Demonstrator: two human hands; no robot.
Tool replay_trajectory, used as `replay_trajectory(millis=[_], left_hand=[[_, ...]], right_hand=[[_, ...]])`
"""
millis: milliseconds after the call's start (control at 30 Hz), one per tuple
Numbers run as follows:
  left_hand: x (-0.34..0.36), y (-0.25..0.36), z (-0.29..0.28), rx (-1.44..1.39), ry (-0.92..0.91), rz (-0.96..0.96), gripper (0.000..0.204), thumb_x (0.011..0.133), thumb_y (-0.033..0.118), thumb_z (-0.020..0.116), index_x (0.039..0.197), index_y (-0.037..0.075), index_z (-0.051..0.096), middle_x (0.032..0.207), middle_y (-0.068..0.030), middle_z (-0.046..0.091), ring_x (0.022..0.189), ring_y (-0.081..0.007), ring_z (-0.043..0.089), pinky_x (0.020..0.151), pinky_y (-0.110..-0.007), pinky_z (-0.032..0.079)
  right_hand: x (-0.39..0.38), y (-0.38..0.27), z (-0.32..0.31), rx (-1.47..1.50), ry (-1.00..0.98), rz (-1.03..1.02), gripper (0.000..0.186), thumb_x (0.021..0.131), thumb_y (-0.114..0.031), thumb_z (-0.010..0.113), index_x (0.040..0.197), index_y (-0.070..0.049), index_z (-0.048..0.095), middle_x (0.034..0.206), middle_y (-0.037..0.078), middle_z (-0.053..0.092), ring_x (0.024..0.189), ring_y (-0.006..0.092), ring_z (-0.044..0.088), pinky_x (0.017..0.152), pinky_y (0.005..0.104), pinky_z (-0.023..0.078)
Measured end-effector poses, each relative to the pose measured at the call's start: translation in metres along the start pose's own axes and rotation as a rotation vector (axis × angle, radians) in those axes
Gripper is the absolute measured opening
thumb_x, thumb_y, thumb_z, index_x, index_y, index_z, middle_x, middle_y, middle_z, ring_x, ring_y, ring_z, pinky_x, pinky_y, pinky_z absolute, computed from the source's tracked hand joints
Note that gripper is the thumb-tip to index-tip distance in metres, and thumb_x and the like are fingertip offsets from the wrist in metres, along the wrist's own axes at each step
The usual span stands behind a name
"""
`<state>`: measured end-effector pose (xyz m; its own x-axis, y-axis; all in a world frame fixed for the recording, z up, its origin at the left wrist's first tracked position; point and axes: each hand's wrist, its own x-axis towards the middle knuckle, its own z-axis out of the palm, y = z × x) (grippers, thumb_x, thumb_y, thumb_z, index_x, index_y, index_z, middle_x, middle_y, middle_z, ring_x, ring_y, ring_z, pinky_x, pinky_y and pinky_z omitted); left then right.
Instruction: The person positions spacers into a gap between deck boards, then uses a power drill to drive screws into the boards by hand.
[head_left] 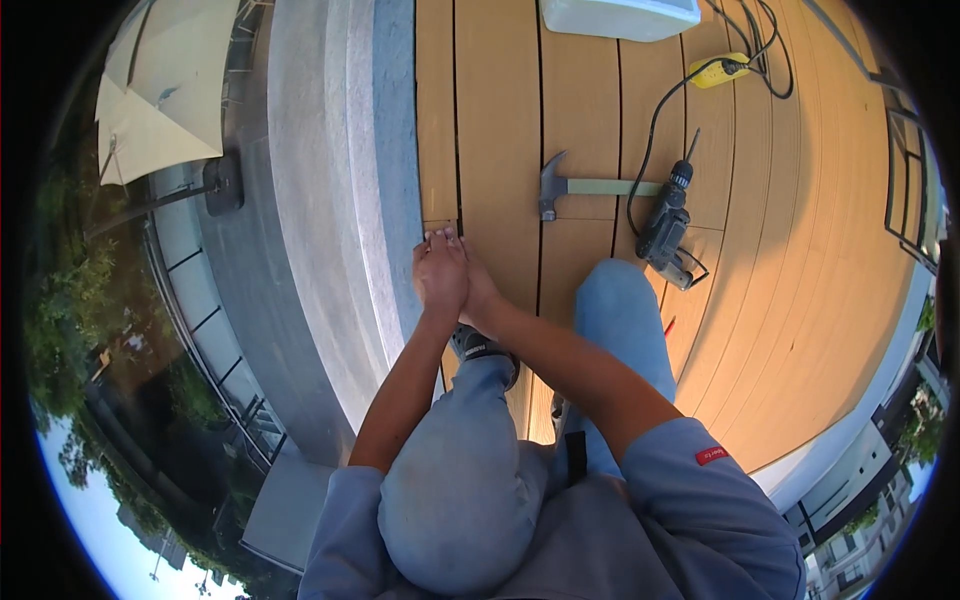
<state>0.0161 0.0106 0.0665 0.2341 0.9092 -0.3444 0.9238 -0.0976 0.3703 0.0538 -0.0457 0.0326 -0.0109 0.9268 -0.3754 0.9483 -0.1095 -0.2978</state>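
My left hand (pixel 440 272) and my right hand (pixel 480 288) are pressed together low over the narrow outer board of the wooden deck (pixel 500 120). Their fingers are closed, near a short seam in that board. Whatever lies inside or under them is hidden. A claw hammer (pixel 600 187) with a dark head and a greenish handle rests on the boards to the right of my hands. Beside its handle end lies a dark corded power drill (pixel 664 230), its bit pointing away from me.
A yellow power strip (pixel 720 71) with coiled black cable lies far right, near a white container (pixel 622 22). Left of the deck runs a grey stone step (pixel 340 150). My shoe (pixel 475 343) stands just behind my hands. A small red item (pixel 669 326) lies near my right knee.
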Motion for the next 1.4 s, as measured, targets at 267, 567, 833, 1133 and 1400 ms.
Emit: replay_trajectory(millis=[267, 567, 833, 1133, 1400], left_hand=[[0.0, -0.019, -0.006, 0.014, 0.017, 0.029, 0.031, 0.104, 0.025, 0.049, 0.113, 0.001, 0.066, 0.108, -0.0243, 0.069, 0.108, -0.0408, 0.062, 0.095, -0.049, 0.051], [0.001, 0.012, 0.017, -0.109, 0.028, 0.024, 0.034, 0.105, 0.026, 0.048, 0.118, 0.0, 0.065, 0.113, -0.0237, 0.069, 0.109, -0.0424, 0.061, 0.097, -0.051, 0.049], [-0.013, -0.006, -0.009, -0.303, 0.097, -0.025, 0.038, 0.107, 0.027, 0.047, 0.126, 0.0, 0.064, 0.122, -0.022, 0.068, 0.112, -0.0403, 0.064, 0.096, -0.047, 0.051], [-0.018, -0.006, -0.003, -0.47, 0.138, -0.001, 0.029, 0.103, 0.021, 0.062, 0.121, 0.0, 0.069, 0.117, -0.0173, 0.071, 0.103, -0.0317, 0.07, 0.088, -0.038, 0.057], [-0.031, -0.007, 0.022, -0.399, 0.172, 0.1, 0.017, 0.103, 0.016, 0.058, 0.109, 0.001, 0.063, 0.101, -0.0188, 0.065, 0.096, -0.0389, 0.063, 0.081, -0.048, 0.051]], right_hand=[[0.003, -0.013, -0.018, -0.012, -0.081, -0.106, 0.068, 0.1, -0.036, 0.043, 0.157, -0.002, 0.028, 0.163, 0.021, 0.028, 0.153, 0.0376, 0.021, 0.126, 0.048, 0.014], [-0.005, 0.03, 0.016, -0.092, 0.12, -0.024, 0.076, 0.095, -0.035, 0.05, 0.157, 0.001, 0.026, 0.162, 0.022, 0.028, 0.153, 0.0392, 0.021, 0.127, 0.0474, 0.015], [-0.007, 0.011, -0.01, 0.336, 0.24, -0.087, 0.092, 0.081, -0.044, 0.063, 0.151, 0.007, 0.033, 0.159, 0.029, 0.031, 0.152, 0.0436, 0.022, 0.124, 0.0509, 0.02], [-0.067, 0.075, -0.077, 0.568, -0.174, 0.012, 0.046, 0.085, -0.017, 0.059, 0.128, 0.001, 0.057, 0.115, 0.023, 0.066, 0.108, 0.0389, 0.064, 0.095, 0.0461, 0.052], [-0.085, 0.205, -0.2, 0.632, 0.288, 0.28, 0.029, 0.094, -0.014, 0.056, 0.12, -0.003, 0.062, 0.102, 0.021, 0.069, 0.097, 0.0402, 0.067, 0.084, 0.0479, 0.053]])
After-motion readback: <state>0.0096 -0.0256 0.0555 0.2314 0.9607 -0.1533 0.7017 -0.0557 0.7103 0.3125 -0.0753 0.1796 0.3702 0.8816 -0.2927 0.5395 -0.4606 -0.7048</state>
